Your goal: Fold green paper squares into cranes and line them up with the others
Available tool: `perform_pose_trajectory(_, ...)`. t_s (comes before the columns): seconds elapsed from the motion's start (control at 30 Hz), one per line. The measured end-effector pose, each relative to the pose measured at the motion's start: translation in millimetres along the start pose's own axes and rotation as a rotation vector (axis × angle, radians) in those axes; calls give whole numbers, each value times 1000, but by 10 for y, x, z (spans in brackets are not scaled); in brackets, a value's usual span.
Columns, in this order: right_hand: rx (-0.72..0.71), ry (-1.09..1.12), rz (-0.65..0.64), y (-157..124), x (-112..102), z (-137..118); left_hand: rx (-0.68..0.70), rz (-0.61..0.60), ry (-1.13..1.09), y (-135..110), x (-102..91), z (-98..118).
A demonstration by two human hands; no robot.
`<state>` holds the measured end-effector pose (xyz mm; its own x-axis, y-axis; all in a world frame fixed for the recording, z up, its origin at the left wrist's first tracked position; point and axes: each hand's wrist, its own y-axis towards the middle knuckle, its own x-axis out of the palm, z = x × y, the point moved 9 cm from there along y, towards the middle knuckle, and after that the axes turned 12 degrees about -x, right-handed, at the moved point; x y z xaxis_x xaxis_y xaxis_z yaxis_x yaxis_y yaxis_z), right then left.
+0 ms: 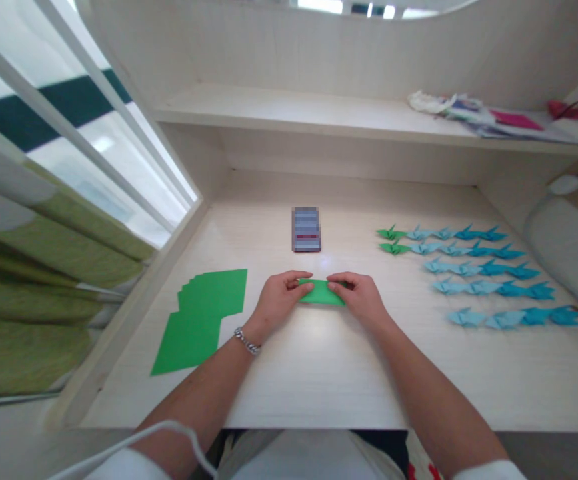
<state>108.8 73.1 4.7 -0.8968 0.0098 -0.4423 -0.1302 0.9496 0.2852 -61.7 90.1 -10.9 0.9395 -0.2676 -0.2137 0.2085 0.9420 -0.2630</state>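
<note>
A folded green sheet of origami paper (pixel 321 293) lies lengthwise between my hands, just above or on the desk; I cannot tell which. My left hand (pixel 285 293) pinches its left end between thumb and fingers. At the opposite end, my right hand (pixel 357 293) grips the paper the same way. Several green paper sheets (pixel 199 320) lie in an overlapping stack to the left. On the right stand rows of folded paper cranes, with blue cranes (pixel 513 269) making up most of them and two green cranes (pixel 393 248) at the left ends of the back rows.
A phone (pixel 307 229) lies on the desk (pixel 313 373) beyond my hands. Above the back runs a shelf (pixel 289 110) with papers and a plastic bag (pixel 433 102). A white cable (pixel 179 427) crosses near my left forearm. Window bars and a green curtain (pixel 43 293) are at left.
</note>
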Motion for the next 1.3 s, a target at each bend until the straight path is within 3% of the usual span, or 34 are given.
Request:
perform_pose_trajectory(0.47, -21, -42, -30, 2, -17, -35, -45, 0, -60, 9, 11, -15)
perform_pose_trajectory(0.73, 63, 61, 24, -6, -39, 145, -106, 38, -83, -4, -22, 19)
perform_pose_trajectory(1.3, 3, -2, 15, 6, -48, 92, -13, -13, -16, -5, 11, 11)
